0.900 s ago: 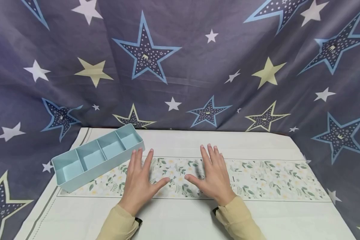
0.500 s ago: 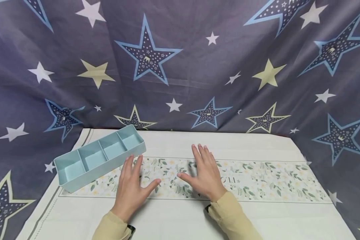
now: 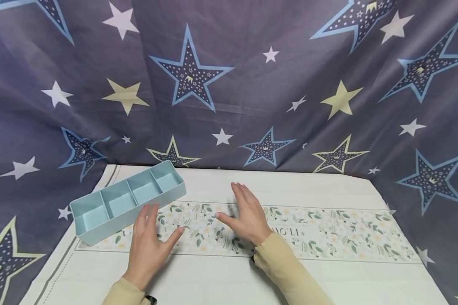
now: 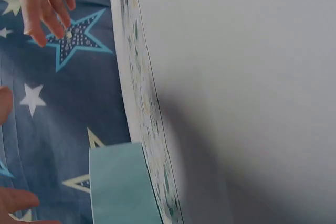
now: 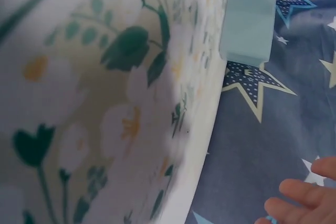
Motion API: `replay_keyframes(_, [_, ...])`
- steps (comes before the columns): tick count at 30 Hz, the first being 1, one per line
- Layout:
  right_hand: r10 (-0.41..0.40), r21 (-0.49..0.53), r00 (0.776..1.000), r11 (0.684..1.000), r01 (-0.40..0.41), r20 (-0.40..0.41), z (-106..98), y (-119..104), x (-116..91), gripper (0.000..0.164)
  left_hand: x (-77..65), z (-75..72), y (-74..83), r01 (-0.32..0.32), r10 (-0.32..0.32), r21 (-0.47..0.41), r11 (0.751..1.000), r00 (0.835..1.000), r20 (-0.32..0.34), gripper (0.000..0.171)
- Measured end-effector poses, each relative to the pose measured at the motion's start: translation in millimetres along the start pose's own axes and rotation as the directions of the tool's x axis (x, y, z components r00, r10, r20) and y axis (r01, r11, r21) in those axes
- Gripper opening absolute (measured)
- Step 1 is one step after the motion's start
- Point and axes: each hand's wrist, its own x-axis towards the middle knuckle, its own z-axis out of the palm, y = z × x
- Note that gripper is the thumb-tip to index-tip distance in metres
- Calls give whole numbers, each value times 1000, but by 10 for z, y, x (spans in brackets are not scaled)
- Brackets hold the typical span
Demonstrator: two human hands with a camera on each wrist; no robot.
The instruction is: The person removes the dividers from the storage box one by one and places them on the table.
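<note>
Whole backdrop is a dark purple-blue curtain (image 3: pixel 244 97), kinda wrinkly, running behind the bench (image 3: pixel 213 279) and down both sides, covered in blue, yellow and white stars (image 3: pixel 340 100). Bench has a white cover (image 3: pixel 366 281) with a leafy floral band (image 3: pixel 351 233) across it, some partly hidden lettering (image 3: pixel 291 231), and a grey stripe (image 3: pixel 52 271) near the left edge. Light's pretty even, shadows are soft.

The table (image 3: pixel 316 186) in front of me is covered in white, with a grey stripe (image 3: pixel 60 263) down its left side. A flowered band (image 3: pixel 351 235) runs across it from left to right, carrying some upside-down lettering (image 3: pixel 290 232) that's partly hidden. A pale blue box (image 3: pixel 141 207) with four compartments in a row sits at the left, slantwise, overlapping the band's left end.
</note>
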Motion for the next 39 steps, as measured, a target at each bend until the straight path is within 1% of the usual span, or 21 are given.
replay_keyframes(4, [-6, 1, 1000, 1000, 6, 8, 93, -3, 79, 88, -29, -91, -82, 32, -32, -15, 999, 999, -43, 87])
replay_keyframes(8, [3, -6, 999, 1000, -3, 39, 176, -29, 170, 88, -66, -195, -157, 73, -73, -7, 997, 996, -50, 84])
replay_keyframes(11, [26, 19, 998, 999, -27, 52, 232, -49, 256, 86, -93, -266, -221, 112, -112, -7, 994, 991, -67, 83])
replay_keyframes(13, [55, 57, 997, 997, -58, 52, 263, -63, 324, 85, -105, -307, -271, 125, -126, -13, 992, 987, -105, 86])
replay_keyframes(15, [90, 93, 994, 991, -95, 59, 303, -78, 397, 83, -110, -353, -320, 130, -132, -20, 991, 977, -165, 92])
replay_keyframes(17, [134, 146, 987, 978, -146, 89, 352, -107, 464, 82, -114, -404, -371, 141, -144, -30, 990, 964, -223, 96])
replay_keyframes(19, [172, 222, 976, 955, -198, 135, 406, -151, 528, 80, -117, -461, -414, 162, -168, -45, 986, 947, -273, 98])
replay_keyframes(20, [188, 268, 969, 937, -226, 160, 437, -174, 558, 79, -121, -488, -433, 181, -189, -54, 982, 939, -289, 98])
replay_keyframes(22, [218, 369, 953, 885, -284, 212, 489, -232, 609, 76, -122, -539, -469, 220, -234, -81, 972, 923, -307, 95])
replay_keyframes(24, [232, 439, 940, 838, -324, 250, 537, -287, 658, 74, -114, -579, -502, 263, -286, -115, 958, 903, -320, 91])
replay_keyframes(26, [239, 473, 929, 808, -351, 282, 592, -339, 696, 72, -105, -613, -540, 304, -335, -143, 942, 886, -322, 87])
replay_keyframes(27, [242, 479, 924, 800, -362, 295, 614, -366, 712, 72, -100, -627, -559, 321, -356, -156, 934, 878, -321, 85])
replay_keyframes(29, [243, 477, 917, 795, -374, 315, 663, -413, 738, 72, -96, -648, -598, 350, -388, -171, 921, 865, -318, 81])
replay_keyframes(31, [242, 478, 913, 791, -381, 327, 712, -455, 759, 72, -98, -665, -633, 375, -411, -172, 911, 859, -306, 78])
replay_keyframes(33, [242, 489, 913, 783, -384, 329, 744, -503, 776, 71, -107, -678, -667, 403, -438, -174, 899, 850, -293, 76])
replay_keyframes(34, [243, 491, 913, 782, -384, 328, 759, -526, 783, 70, -112, -684, -683, 424, -458, -174, 889, 843, -283, 77])
replay_keyframes(36, [248, 488, 915, 785, -382, 317, 787, -569, 803, 69, -119, -695, -718, 474, -506, -179, 862, 824, -255, 79])
replay_keyframes(39, [265, 464, 917, 800, -381, 298, 833, -617, 840, 70, -121, -710, -769, 549, -579, -185, 815, 788, -212, 83])
